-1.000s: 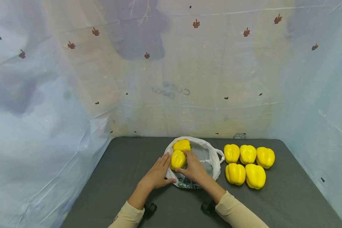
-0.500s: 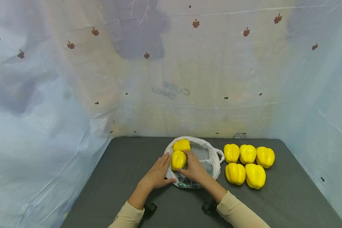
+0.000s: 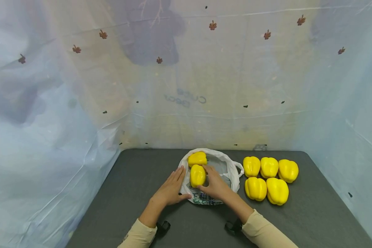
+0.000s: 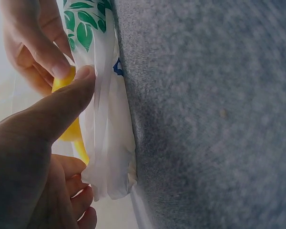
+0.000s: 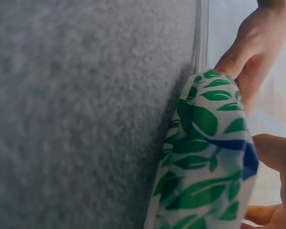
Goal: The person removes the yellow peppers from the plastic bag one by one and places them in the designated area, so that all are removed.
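Note:
A white plastic bag (image 3: 235,177) with a green leaf print lies with its mouth spread on the dark table. In the head view, two yellow bell peppers sit at the bag's left side: a farther one (image 3: 197,158) and a nearer one (image 3: 197,176). My right hand (image 3: 216,184) holds the nearer bell pepper between thumb and fingers, inside the mouth. Against the bag's left outer side rests my left hand (image 3: 170,188), fingers extended along the rim. The left wrist view shows its thumb (image 4: 81,86) touching the bag's side, with yellow partly hidden behind it.
Right of the bag, several more yellow bell peppers (image 3: 256,189) stand in two rows on the dark table (image 3: 136,175). A bag handle (image 3: 240,168) loops toward them. Pale printed sheeting (image 3: 186,127) hangs behind the table and along both sides.
The nearer bell pepper has shifted slightly right and toward me, along with my right hand and forearm. My left hand, the bag and the other peppers stay put.

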{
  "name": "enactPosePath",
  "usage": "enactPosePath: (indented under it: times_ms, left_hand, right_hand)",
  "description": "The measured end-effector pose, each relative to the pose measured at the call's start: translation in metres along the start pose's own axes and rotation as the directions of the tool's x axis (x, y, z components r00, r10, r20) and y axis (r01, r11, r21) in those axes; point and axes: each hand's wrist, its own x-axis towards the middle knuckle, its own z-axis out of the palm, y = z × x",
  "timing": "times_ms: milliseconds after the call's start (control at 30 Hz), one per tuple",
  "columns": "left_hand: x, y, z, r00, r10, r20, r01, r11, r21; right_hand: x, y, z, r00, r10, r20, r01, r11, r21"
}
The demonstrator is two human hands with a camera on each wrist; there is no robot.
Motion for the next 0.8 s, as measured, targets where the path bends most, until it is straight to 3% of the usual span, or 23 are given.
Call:
enactPosePath:
  times_ms: [800]
  left_hand:
    - [-0.001, 0.002, -0.003, 1.0, 0.013, -0.021, -0.013, 1.0, 0.009]
  right_hand:
    - [-0.024, 0.005, -0.037, 0.998, 0.004, -0.059, -0.005, 1.0, -0.02]
